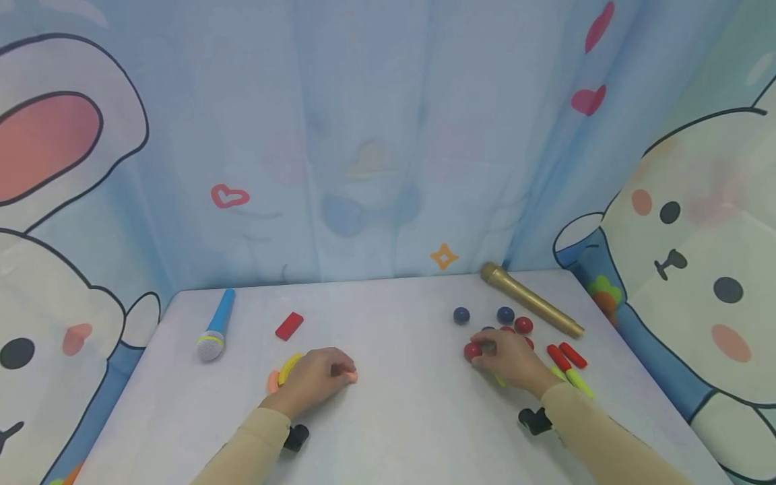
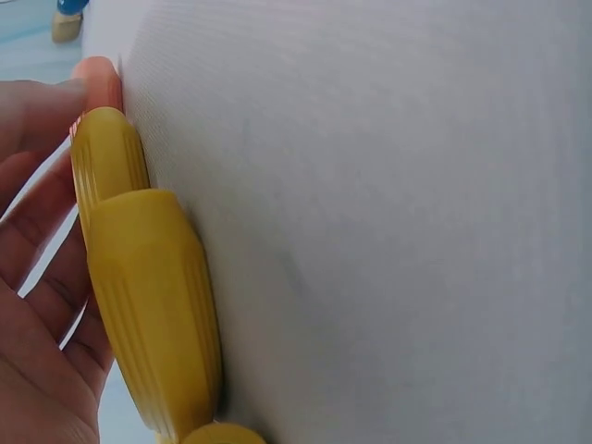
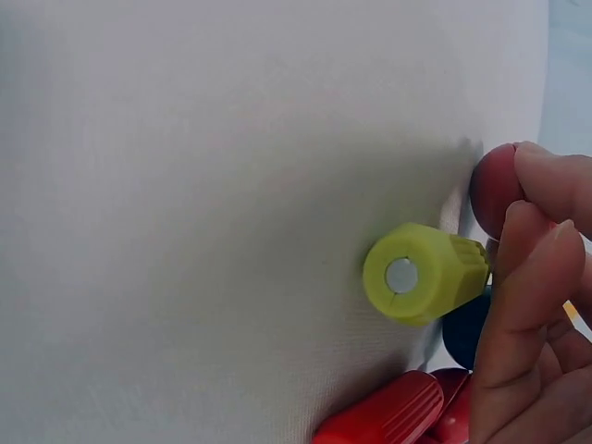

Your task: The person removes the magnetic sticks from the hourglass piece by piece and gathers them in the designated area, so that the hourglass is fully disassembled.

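Note:
My left hand (image 1: 318, 378) is low over the left of the table, pinching a salmon-orange ribbed piece (image 2: 97, 81) between thumb and fingers. Beside that palm lie chunky yellow ribbed pieces (image 2: 153, 296), seen from above as a yellow curve (image 1: 289, 368) with another salmon piece (image 1: 273, 382) next to it. On the right, my right hand (image 1: 508, 357) pinches a small red ball (image 3: 497, 190) with thumb and fingertips. Under that hand are a lime-green ribbed stick (image 3: 416, 275) and a dark blue ball (image 3: 465, 328), both partly hidden by the fingers.
Blue balls (image 1: 461, 315) and red balls (image 1: 523, 325) lie around the right hand. Red-and-lime sticks (image 1: 570, 370) are to its right. A gold microphone (image 1: 533, 300) lies behind. Left of centre are a red block (image 1: 289, 326) and a blue toy microphone (image 1: 216, 327). A curtain (image 1: 376, 135) hangs behind the table.

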A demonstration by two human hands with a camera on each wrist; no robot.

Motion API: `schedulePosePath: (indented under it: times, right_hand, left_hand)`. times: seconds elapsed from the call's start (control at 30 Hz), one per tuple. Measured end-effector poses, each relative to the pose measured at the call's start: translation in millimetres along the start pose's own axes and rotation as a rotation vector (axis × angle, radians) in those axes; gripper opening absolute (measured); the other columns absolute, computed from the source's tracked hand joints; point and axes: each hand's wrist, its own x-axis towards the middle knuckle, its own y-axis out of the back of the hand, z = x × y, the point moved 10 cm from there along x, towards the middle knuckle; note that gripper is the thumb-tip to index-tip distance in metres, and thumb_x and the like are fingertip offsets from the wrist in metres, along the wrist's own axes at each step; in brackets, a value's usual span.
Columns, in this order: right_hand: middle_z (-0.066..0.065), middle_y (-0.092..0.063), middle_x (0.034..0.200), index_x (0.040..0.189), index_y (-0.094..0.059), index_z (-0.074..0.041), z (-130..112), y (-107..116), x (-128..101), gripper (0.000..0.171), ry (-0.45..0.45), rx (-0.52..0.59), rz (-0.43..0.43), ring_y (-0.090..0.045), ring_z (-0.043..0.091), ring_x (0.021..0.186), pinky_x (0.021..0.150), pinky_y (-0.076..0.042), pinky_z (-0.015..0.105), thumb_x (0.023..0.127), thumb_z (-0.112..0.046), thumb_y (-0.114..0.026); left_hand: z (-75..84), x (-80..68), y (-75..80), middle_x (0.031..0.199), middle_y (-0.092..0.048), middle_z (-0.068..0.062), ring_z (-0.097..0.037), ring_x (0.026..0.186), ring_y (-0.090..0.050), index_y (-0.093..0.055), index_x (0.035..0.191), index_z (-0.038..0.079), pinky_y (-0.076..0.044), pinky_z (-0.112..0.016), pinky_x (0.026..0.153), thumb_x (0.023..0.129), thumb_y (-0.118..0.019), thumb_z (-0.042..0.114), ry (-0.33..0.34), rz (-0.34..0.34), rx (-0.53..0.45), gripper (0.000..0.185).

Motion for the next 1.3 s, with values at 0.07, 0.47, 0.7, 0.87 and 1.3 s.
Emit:
schedulePosePath:
  times: [0.07, 0.47, 0.7, 0.87, 1.3]
  right_hand:
    - [0.004, -0.065, 0.113, 0.126, -0.067, -0.012, 0, 0, 0, 0.047, -0.003, -0.008, 0.002, -0.057, 0.02, 0.088, 0.075, -0.055, 0.035, 0.083, -0.022, -0.083]
    - [0.01, -0.063, 0.123, 0.126, -0.066, -0.01, -3, 3, 1, 0.048, 0.038, -0.035, 0.042, -0.058, 0.022, 0.094, 0.084, -0.055, 0.042, 0.082, -0.019, -0.084]
    - [0.006, -0.063, 0.119, 0.129, -0.064, -0.011, -3, 5, -1, 0.053, 0.04, -0.031, 0.051, -0.055, 0.02, 0.089, 0.078, -0.054, 0.036, 0.081, -0.019, -0.084]
    - [0.008, -0.062, 0.12, 0.131, -0.062, -0.011, -6, 7, 1, 0.054, 0.039, -0.02, 0.054, -0.056, 0.021, 0.091, 0.079, -0.056, 0.037, 0.082, -0.018, -0.084]
    - [0.01, -0.061, 0.126, 0.135, -0.059, -0.012, -6, 27, -9, 0.054, 0.104, 0.019, 0.068, -0.056, 0.025, 0.101, 0.083, -0.056, 0.039, 0.086, -0.019, -0.08]
  left_hand:
    - [-0.1, -0.1, -0.1, 0.097, -0.066, 0.017, -0.007, 0.092, -0.06, -0.074, 0.1, 0.024, -0.053, -0.034, 0.088, 0.089, -0.077, 0.03, 0.0, 0.002, 0.0, 0.013]
    - [-1.8, -1.0, -3.9, 0.1, -0.065, 0.017, -0.008, 0.094, -0.059, -0.074, 0.102, 0.026, -0.053, -0.035, 0.088, 0.089, -0.077, 0.029, 0.023, -0.007, -0.026, 0.014]
    - [-1.0, 0.0, -4.5, 0.102, -0.066, 0.015, -0.007, 0.095, -0.06, -0.074, 0.104, 0.025, -0.053, -0.035, 0.089, 0.088, -0.077, 0.027, 0.016, -0.001, -0.033, 0.016]
    - [-2.0, -0.8, -3.3, 0.101, -0.065, 0.016, -0.007, 0.094, -0.06, -0.074, 0.104, 0.025, -0.053, -0.034, 0.088, 0.088, -0.077, 0.025, 0.014, 0.005, -0.029, 0.016]
    - [-0.5, -4.5, 6.3, 0.104, -0.067, 0.014, -0.011, 0.099, -0.062, -0.073, 0.11, 0.022, -0.053, -0.036, 0.089, 0.088, -0.077, 0.034, 0.036, 0.024, -0.03, 0.026]
